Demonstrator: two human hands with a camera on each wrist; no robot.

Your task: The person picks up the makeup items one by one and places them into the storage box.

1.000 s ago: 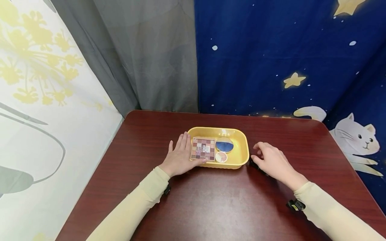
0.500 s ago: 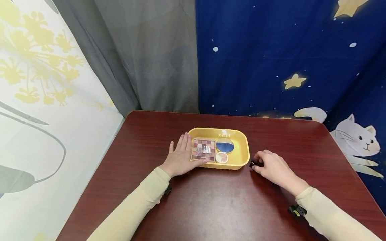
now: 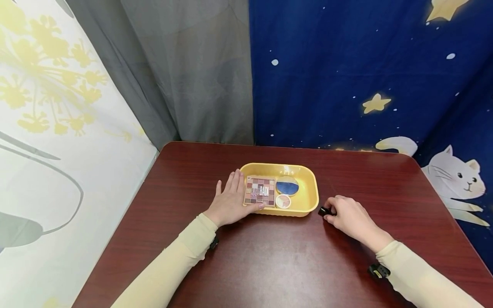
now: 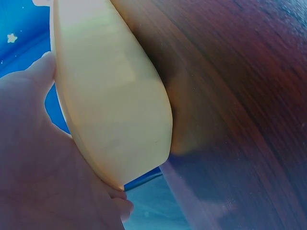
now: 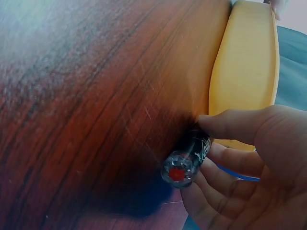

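Note:
A yellow tray (image 3: 306, 211) holds an eyeshadow palette (image 3: 259, 191), a round case (image 3: 287, 186) with a blue-looking, shiny surface, and a small round compact (image 3: 283, 201) with a three-part face. My left hand (image 3: 230, 203) rests against the tray's left end, fingers straight along the rim and thumb across the near rim. Just right of the tray, my right hand (image 3: 352, 216) pinches a black lipstick tube (image 3: 325, 211) between thumb and fingers. In the right wrist view the lipstick tube (image 5: 189, 155) shows pale lettering and a clear end with red inside; it lies low over the table.
The dark red-brown table (image 3: 265, 261) extends around the tray. Behind it hang a grey curtain (image 3: 204, 77) and a blue curtain (image 3: 327, 77) with stars. A white, yellow-patterned curtain (image 3: 57, 171) borders the left side.
My right hand has come down slightly toward the table, and its fingers have closed on the lipstick tube beside the tray. The left hand and the tray look unmoved.

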